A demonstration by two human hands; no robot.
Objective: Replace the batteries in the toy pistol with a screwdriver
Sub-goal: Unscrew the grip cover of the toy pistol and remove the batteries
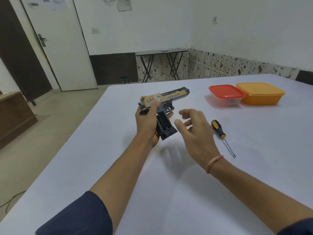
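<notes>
A gold and black toy pistol [171,97] is held above the table, barrel pointing right and away. My left hand [148,119] grips it around the rear and the grip. The black grip's side stands open, showing an empty-looking battery bay [163,122]. My right hand [194,131] hovers just right of the grip, fingers spread, holding nothing. A screwdriver [221,134] with a black and yellow handle lies on the table right of that hand, tip pointing toward me.
A white table [169,192] fills the foreground. At its far right stand a clear box with a red lid [226,94] and an orange box [260,93], touching. Beyond the table's left edge lies open floor, a door and folding tables by the wall.
</notes>
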